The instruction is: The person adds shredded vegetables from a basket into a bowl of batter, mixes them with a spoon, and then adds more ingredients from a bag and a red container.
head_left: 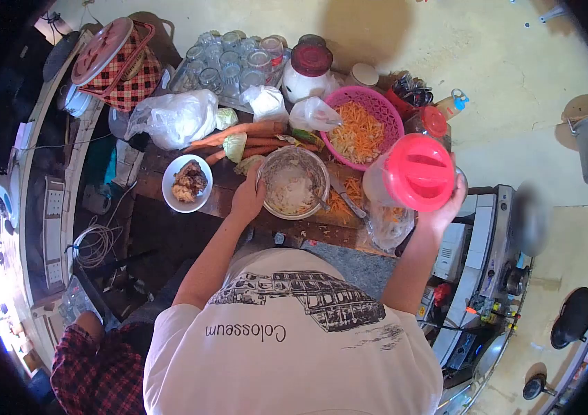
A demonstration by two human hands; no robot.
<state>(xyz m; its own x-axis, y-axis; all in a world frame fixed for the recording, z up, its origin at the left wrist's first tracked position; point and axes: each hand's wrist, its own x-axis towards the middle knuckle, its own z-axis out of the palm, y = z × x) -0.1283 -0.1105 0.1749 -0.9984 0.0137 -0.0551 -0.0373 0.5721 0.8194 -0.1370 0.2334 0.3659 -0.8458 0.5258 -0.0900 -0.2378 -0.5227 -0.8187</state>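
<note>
The right hand (pixel 451 202) grasps a pink-lidded, translucent plastic pitcher (pixel 408 173), lid uppermost, to the right of a round metal bowl (pixel 321 173) of pale mixture (pixel 290 190), whose left rim the left hand (pixel 249 190) clasps on the wooden tabletop (pixel 225 178).

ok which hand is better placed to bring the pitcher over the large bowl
Probably the right hand: it holds the pink-lidded pitcher, while the left hand is at the large bowl, on its left side.

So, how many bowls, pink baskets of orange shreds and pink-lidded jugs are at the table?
Bowls: 2 (white bowl, metal bowl)
Pink basket: 1
Pink-lidded jug: 1, in the right hand
Total: 4
</note>
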